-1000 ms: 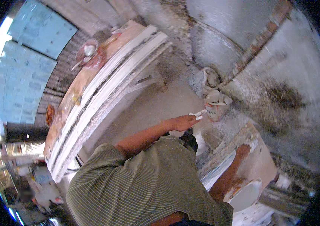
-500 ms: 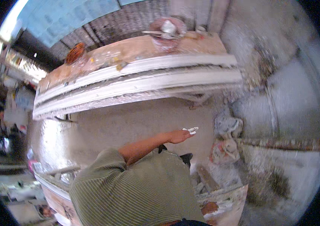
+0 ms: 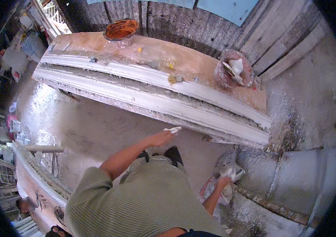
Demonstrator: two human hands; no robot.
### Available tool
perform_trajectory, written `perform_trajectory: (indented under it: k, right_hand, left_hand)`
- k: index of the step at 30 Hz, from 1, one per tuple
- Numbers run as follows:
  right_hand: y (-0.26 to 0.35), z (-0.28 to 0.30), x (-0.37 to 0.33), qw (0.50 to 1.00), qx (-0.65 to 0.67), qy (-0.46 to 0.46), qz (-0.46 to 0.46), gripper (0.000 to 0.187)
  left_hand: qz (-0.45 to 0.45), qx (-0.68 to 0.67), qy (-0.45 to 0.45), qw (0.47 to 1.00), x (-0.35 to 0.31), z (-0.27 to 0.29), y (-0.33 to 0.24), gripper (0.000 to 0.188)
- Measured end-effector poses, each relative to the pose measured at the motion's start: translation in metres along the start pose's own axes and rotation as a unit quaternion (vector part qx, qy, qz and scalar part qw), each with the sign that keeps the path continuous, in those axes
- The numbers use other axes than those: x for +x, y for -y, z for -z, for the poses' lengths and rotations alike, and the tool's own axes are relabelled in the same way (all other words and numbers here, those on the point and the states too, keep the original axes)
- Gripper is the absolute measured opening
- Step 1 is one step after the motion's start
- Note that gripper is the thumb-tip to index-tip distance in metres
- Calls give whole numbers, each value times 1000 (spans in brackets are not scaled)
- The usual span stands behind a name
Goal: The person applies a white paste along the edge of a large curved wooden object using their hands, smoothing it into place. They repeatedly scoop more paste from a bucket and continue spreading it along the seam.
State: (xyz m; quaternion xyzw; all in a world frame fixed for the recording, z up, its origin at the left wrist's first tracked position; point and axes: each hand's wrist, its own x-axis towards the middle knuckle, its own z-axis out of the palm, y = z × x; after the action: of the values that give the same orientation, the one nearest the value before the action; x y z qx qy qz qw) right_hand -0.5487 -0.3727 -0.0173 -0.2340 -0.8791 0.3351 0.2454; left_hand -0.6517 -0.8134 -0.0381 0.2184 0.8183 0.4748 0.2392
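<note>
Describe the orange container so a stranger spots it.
Find the long tan table edged with white strips. Left of its middle, along the far edge, sits a round, wide-mouthed orange container. Unlike the pinkish, white-smeared bucket near the right end, its inside is bright orange with dark streaks.

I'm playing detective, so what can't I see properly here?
Head view, now:
1. Right hand: its fingers blur into the pale stuff, so I can't tell whether it grips anything.
2. Bag: partly hidden behind the right forearm.
3. White piece: one end is hidden by the left hand.
4. Blue panel: cut off by the top edge.
</note>
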Motion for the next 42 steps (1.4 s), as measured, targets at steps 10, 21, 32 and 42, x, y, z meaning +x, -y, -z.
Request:
perform_trajectory:
  k: [10,21,32,42]
  right_hand:
    - [254,-280,105,935,72,302,171,40]
    - [511,-518,-25,761,264,513,296,46]
    - [621,-636,-177,767,312,525,197,38]
    - [861,-704,-308,767,339,501,212,30]
  left_hand:
    - [307,-195,-295,883,-142,127,8,60]
    - [402,-155,-504,749,-276,198,91,54]
    - [413,-130,-569,699,-456,298,186,59]
    - [431,-267,-579,639,-623,432,196,56]
